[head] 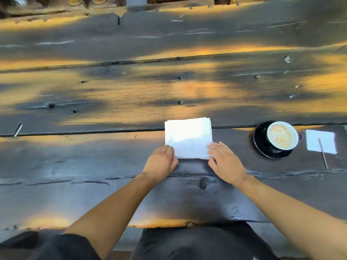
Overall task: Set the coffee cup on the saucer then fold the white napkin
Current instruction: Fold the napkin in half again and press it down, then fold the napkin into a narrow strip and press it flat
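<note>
- Napkin, white, square, layered, lay flat on the dark weathered plank table.
- Left hand and right hand pinched its near corners.
- Cup, frothy coffee inside, sat on the glossy black saucer, well right.

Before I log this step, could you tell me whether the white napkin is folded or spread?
Folded: the white napkin shows stacked layer edges at its far right corner, and both hands hold its near corners.
</note>
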Available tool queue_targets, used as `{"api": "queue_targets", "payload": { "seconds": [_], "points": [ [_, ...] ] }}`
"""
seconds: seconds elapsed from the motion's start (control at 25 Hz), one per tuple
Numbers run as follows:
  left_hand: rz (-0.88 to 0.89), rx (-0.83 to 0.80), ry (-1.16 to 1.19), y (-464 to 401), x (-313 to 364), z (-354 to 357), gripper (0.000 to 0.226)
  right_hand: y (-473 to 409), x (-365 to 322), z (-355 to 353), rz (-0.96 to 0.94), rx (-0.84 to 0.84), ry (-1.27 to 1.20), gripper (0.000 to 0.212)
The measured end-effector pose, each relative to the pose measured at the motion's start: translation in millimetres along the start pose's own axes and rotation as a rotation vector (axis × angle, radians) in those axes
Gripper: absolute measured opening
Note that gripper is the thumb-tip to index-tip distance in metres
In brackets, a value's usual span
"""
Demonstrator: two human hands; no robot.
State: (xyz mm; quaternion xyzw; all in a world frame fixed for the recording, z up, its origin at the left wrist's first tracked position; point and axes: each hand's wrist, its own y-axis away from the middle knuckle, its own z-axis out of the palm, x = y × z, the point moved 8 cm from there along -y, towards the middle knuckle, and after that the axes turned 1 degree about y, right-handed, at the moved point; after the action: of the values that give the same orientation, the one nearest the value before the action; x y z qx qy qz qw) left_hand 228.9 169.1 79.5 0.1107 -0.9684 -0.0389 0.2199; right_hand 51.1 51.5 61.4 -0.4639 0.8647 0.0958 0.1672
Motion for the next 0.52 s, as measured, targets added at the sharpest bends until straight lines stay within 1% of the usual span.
{"api": "queue_targets", "payload": {
  "seconds": [0.12, 0.2, 0.24, 0.32, 0.4, 0.48, 0.52],
  "points": [
    [-0.126, -0.104, 0.172, 13.8, -9.5, 1.0, 0.019, 13.3, -0.3, 13.3, 0.102, -0.229, -0.158, 0.028],
    [-0.176, -0.161, 0.259, 23.3, -16.2, 6.7, 0.021, 20.8, 4.8, 23.1, 0.169, -0.361, -0.190, 0.032],
    [-0.204, -0.163, 0.297, 26.9, -19.1, 7.9, 0.022, 22.8, 5.7, 25.4, 0.170, -0.395, -0.199, 0.033],
    [-0.275, -0.149, 0.359, 29.4, -26.6, 9.2, 0.021, 24.4, 4.5, 28.6, 0.124, -0.439, -0.189, 0.033],
    [-0.354, -0.136, 0.404, 29.4, -36.8, 14.2, 0.019, 24.1, 3.0, 30.7, 0.072, -0.439, -0.150, 0.026],
    [-0.420, -0.106, 0.460, 29.1, -44.7, 18.1, 0.021, 22.3, 8.5, 31.2, 0.134, -0.398, -0.192, 0.016],
    [-0.456, -0.094, 0.509, 30.3, -49.8, 20.8, 0.024, 21.2, 13.0, 30.6, 0.214, -0.369, -0.271, 0.017]
  ]
}}
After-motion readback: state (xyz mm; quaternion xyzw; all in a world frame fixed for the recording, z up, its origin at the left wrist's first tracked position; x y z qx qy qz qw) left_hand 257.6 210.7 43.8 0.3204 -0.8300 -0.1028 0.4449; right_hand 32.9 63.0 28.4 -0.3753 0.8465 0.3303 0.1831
